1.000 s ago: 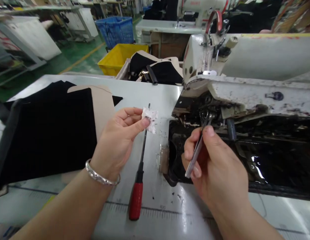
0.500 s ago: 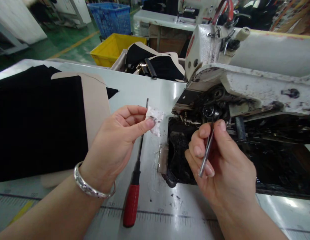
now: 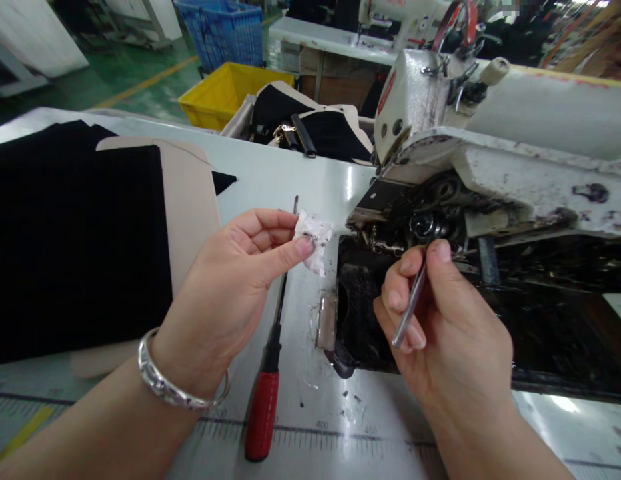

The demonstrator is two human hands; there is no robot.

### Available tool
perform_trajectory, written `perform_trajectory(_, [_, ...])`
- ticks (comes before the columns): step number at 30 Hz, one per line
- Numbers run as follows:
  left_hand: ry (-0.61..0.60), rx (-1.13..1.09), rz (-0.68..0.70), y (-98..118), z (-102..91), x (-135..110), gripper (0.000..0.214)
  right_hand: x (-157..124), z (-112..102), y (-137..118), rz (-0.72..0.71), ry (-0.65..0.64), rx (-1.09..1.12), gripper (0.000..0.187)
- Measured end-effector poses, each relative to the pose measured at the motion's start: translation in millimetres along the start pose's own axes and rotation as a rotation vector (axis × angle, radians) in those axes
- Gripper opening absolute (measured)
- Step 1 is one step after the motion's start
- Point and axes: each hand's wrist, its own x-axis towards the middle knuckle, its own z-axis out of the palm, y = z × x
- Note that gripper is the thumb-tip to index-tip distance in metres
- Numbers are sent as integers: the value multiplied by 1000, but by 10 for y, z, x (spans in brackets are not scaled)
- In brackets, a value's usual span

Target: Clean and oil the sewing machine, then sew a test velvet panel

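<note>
- The left hand [image 3: 230,280], at the centre of the frame, pinches a white scrap [image 3: 314,245] between thumb and fingertips; the scrap is crumpled and dotted with dark specks.
- A silver bracelet [image 3: 165,385] circles the left wrist, lower left of centre.
- The right hand [image 3: 450,320], right of centre, grips a thin metal tool [image 3: 409,308] between thumb and fingers. The tool slants, its near end pointing down and left; its far end is by a round metal part [image 3: 424,225], and I cannot tell whether they touch.
- That part sits in the dark underside of a sewing machine [image 3: 417,93], which is tipped back across the upper right of the frame.
- Below the machine, at the right, is a black, oily-looking pan [image 3: 565,340].
- A screwdriver [image 3: 261,413] lies on the pale table [image 3: 290,167], red handle at lower centre, its shaft passing behind the left hand's fingers.
- A printed ruler [image 3: 335,437] runs along the bottom of the frame, with dark crumbs just above it.
- Black cloth [image 3: 80,253] and a beige piece [image 3: 187,193] lie at the left.
- A yellow bin [image 3: 205,100] and a blue basket [image 3: 223,37] stand beyond the table, upper left of centre.
</note>
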Motion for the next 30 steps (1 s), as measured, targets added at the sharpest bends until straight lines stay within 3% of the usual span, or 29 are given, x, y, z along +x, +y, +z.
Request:
perform_trajectory(9, [2, -6, 5, 11, -11, -7, 24, -51, 12, 43, -105, 111, -148, 30])
perform_trajectory(16, [10, 22, 2, 24, -3, -9, 22, -38, 1, 38, -52, 85, -101, 35])
perform_trajectory(30, [-4, 7, 4, 30, 1, -9, 21, 11, -6, 38, -120, 118, -153, 34])
